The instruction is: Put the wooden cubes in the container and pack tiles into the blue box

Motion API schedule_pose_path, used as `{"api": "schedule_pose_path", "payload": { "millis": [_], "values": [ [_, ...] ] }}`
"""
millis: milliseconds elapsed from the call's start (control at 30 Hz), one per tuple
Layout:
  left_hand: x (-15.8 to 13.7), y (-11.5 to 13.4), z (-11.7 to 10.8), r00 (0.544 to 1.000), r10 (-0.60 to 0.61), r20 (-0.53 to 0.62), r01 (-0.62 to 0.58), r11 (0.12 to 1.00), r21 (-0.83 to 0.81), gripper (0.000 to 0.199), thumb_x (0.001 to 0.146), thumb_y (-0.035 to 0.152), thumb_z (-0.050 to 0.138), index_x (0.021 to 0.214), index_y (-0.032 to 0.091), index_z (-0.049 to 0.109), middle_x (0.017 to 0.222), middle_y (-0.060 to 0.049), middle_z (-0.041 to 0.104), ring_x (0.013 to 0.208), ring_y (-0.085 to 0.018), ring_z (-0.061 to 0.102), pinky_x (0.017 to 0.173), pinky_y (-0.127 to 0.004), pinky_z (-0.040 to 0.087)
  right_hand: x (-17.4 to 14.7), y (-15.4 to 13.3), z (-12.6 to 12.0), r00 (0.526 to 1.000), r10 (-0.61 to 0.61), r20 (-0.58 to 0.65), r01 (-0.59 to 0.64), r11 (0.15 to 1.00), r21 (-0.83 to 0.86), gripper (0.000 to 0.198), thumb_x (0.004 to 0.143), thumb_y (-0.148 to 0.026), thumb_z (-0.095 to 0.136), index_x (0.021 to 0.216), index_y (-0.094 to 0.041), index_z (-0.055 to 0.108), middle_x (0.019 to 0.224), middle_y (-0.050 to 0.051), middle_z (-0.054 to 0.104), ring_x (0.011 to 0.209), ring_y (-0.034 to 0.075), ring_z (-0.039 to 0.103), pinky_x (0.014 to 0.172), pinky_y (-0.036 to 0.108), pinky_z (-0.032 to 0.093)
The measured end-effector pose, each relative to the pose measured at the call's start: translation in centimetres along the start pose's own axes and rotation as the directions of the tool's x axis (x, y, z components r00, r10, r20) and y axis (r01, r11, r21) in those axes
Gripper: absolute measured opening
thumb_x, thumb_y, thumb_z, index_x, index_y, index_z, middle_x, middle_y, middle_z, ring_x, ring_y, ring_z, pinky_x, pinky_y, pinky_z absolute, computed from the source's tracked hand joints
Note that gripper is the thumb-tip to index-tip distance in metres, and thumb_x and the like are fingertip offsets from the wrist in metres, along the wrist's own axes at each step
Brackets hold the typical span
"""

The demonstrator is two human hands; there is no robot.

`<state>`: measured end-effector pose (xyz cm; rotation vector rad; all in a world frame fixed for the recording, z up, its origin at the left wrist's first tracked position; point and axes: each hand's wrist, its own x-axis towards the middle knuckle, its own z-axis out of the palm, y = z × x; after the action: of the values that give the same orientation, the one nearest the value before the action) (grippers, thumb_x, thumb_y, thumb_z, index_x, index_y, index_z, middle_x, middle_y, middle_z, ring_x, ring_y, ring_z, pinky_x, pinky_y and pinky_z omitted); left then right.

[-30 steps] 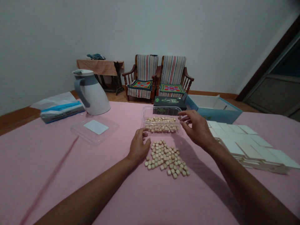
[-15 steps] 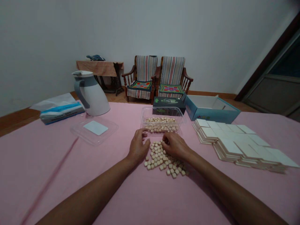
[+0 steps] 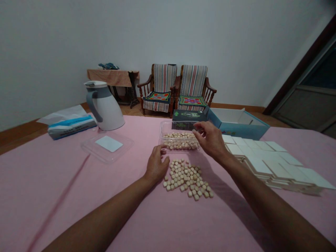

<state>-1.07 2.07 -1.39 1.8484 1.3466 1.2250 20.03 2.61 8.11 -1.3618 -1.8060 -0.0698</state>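
Note:
A clear plastic box (image 3: 164, 127), partly filled with small wooden cubes (image 3: 181, 141), stands on the table. My left hand (image 3: 156, 163) rests by the front left corner of this box, thumb and fingers apart and nothing visible in them. Over the box's right side is my right hand (image 3: 210, 138), fingers curled toward the thumb. Whatever lies between those fingertips is too small or hidden to make out. More wooden cubes (image 3: 185, 176) are spread loosely on the pink cloth, in front of the box and between my forearms.
A clear lid (image 3: 126, 145) with a white label lies at left, near a white jug (image 3: 111, 113) and a blue-and-grey packet (image 3: 72, 127). Behind the plastic box sit a black box (image 3: 189, 114) and an open blue box (image 3: 244, 129). Stacked pale square boards (image 3: 280, 162) occupy the right.
My right hand has risen from the loose cubes and moved forward and right, up to the plastic box's right side. My left hand has stayed nearly still.

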Motion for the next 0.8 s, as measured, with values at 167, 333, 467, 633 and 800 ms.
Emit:
{"api": "schedule_pose_path", "payload": {
  "millis": [167, 333, 467, 633, 800],
  "values": [
    [0.0, 0.1, 0.0, 1.0, 0.0, 0.006, 0.0, 1.0, -0.005, 0.04, 0.073, 0.006, 0.051, 0.111, 0.017, 0.05, 0.109, -0.008, 0.055, 0.095, -0.017, 0.057, 0.083, -0.034, 0.048, -2.6, -0.4, 2.2, 0.906, -0.056, 0.419, 0.063, 0.998, -0.004, 0.013, 0.078, -0.013, 0.055, 0.084, -0.016, 0.066, 0.083, 0.007, 0.066, 0.08, 0.018, 0.058, 0.071, 0.027, 0.04],
    [-0.1, -0.1, 0.0, 1.0, -0.005, 0.002, 0.005, 1.0, 0.003, 0.04, 0.073, 0.006, 0.051, 0.111, 0.017, 0.05, 0.11, -0.007, 0.055, 0.096, -0.017, 0.056, 0.083, -0.033, 0.048, -4.6, -0.9, 4.2, 0.789, -0.018, 0.615, 0.059, 0.997, -0.047, 0.021, 0.075, -0.008, 0.053, 0.087, -0.016, 0.068, 0.091, 0.009, 0.067, 0.084, 0.018, 0.059, 0.072, 0.026, 0.039],
    [0.0, -0.1, 0.0, 1.0, 0.007, 0.007, -0.007, 1.0, 0.0, 0.04, 0.073, 0.006, 0.051, 0.111, 0.017, 0.05, 0.109, -0.007, 0.055, 0.096, -0.017, 0.056, 0.083, -0.033, 0.048, -4.4, -1.0, 4.0, 0.802, -0.022, 0.597, 0.048, 0.998, -0.027, 0.022, 0.071, -0.004, 0.051, 0.081, -0.015, 0.067, 0.084, 0.007, 0.066, 0.075, 0.015, 0.058, 0.066, 0.024, 0.039],
    [0.0, -0.2, 0.0, 1.0, 0.002, 0.008, -0.002, 1.0, -0.004, 0.04, 0.073, 0.007, 0.051, 0.112, 0.017, 0.049, 0.109, -0.008, 0.055, 0.095, -0.018, 0.056, 0.083, -0.034, 0.049, -2.3, -0.8, 1.3, 0.948, -0.047, 0.314, 0.04, 0.999, 0.028, 0.019, 0.067, -0.004, 0.053, 0.079, -0.016, 0.062, 0.077, 0.003, 0.061, 0.069, 0.014, 0.055, 0.064, 0.025, 0.042],
    [0.0, -0.2, 0.0, 1.0, 0.002, 0.015, -0.002, 1.0, -0.004, 0.039, 0.073, 0.006, 0.05, 0.111, 0.016, 0.049, 0.108, -0.009, 0.055, 0.095, -0.018, 0.057, 0.082, -0.034, 0.049, -1.0, 0.0, -0.5, 1.0, -0.014, 0.021, 0.012, 0.997, 0.071, 0.024, 0.076, -0.01, 0.05, 0.094, -0.017, 0.063, 0.093, 0.007, 0.063, 0.07, 0.014, 0.059, 0.067, 0.028, 0.047]
  ]
}}
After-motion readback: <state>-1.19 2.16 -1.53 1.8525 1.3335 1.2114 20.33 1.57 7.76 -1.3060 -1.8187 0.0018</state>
